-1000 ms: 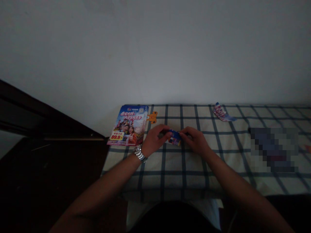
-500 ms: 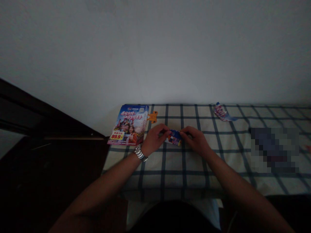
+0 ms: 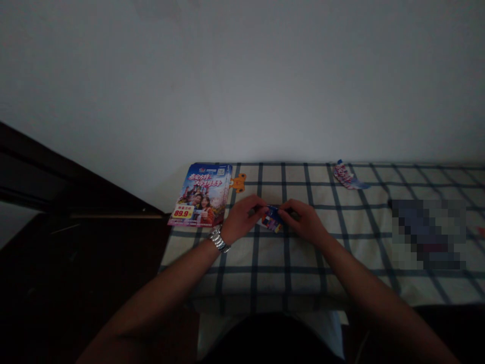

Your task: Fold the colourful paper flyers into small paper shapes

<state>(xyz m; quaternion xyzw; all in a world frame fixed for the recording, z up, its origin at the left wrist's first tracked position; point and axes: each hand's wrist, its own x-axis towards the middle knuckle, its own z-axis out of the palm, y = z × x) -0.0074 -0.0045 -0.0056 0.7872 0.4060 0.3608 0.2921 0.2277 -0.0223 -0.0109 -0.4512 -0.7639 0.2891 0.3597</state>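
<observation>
Both hands meet over a small folded piece of colourful paper [image 3: 272,218], blue and red, low above the checked cloth [image 3: 288,263]. My left hand [image 3: 242,218], with a metal watch on its wrist, pinches the paper's left end. My right hand [image 3: 305,218] pinches its right end, fingers curled over the top. The hands cover much of the paper.
A stack of colourful flyers [image 3: 200,194] lies at the cloth's far left corner, with a small orange cut-out [image 3: 238,182] beside it. A folded piece of the same paper [image 3: 345,176] lies at the far right near the wall. Dark furniture [image 3: 76,242] stands left.
My hands have drawn a little closer together over the small paper, which now looks narrower between them. Nothing else has moved.
</observation>
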